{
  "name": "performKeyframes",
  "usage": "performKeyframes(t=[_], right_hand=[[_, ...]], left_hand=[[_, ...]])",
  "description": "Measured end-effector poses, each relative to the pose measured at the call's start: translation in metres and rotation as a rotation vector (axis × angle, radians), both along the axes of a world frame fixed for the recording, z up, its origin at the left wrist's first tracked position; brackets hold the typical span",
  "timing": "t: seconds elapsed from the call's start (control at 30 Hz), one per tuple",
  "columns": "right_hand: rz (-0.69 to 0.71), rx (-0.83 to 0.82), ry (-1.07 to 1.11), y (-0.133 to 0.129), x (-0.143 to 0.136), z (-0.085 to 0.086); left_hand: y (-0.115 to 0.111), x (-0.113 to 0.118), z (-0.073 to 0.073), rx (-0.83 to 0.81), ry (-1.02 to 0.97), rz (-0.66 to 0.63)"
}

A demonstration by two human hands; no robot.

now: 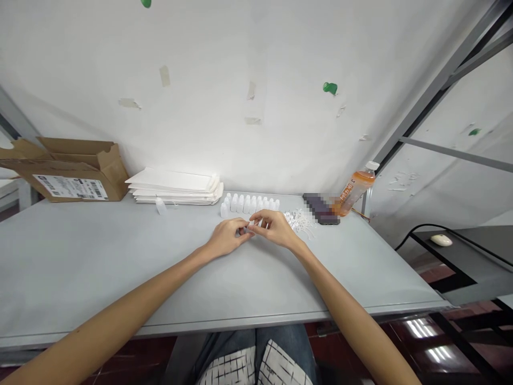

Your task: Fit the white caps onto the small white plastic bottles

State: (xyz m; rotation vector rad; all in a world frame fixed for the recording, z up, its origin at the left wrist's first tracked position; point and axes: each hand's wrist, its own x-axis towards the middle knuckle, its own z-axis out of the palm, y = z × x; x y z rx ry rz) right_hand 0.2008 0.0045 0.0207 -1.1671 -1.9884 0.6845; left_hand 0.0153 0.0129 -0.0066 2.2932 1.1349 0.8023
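My left hand (227,237) and my right hand (274,228) meet over the middle of the table, fingertips pinched together. Between them is a small white plastic bottle (251,226), mostly hidden by the fingers. Whether a cap is on it I cannot tell. Just behind the hands, small white bottles (247,204) stand upright in rows. To the right of my right hand lies a loose pile of small white caps and thin white pieces (300,221). Farther left, a single small bottle with a thin pointed tip (161,206) stands apart, leaning slightly.
A stack of white envelopes (172,187) lies against the wall, beside an open cardboard box (80,171). A phone (320,208) and a tilted bottle of orange drink (356,190) are at the right. Beyond the grey table (120,256), a white mouse (441,240) rests on another surface.
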Motion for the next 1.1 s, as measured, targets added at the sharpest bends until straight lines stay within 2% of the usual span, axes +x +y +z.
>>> performKeyframes(t=[0.3, 0.57, 0.87, 1.1], right_hand=[[0.028, 0.023, -0.056, 0.001, 0.001, 0.001], [0.036, -0.148, 0.039, 0.003, 0.001, 0.002], [0.125, -0.343, 0.176, 0.000, 0.008, 0.008], [0.158, -0.386, 0.294, 0.003, 0.016, 0.010]], left_hand=[[0.000, 0.000, -0.001, 0.012, -0.001, 0.004], [0.002, 0.001, 0.000, -0.075, -0.015, 0.034], [0.001, 0.001, -0.002, -0.031, -0.060, 0.035], [-0.002, 0.003, 0.001, 0.011, -0.166, 0.023]])
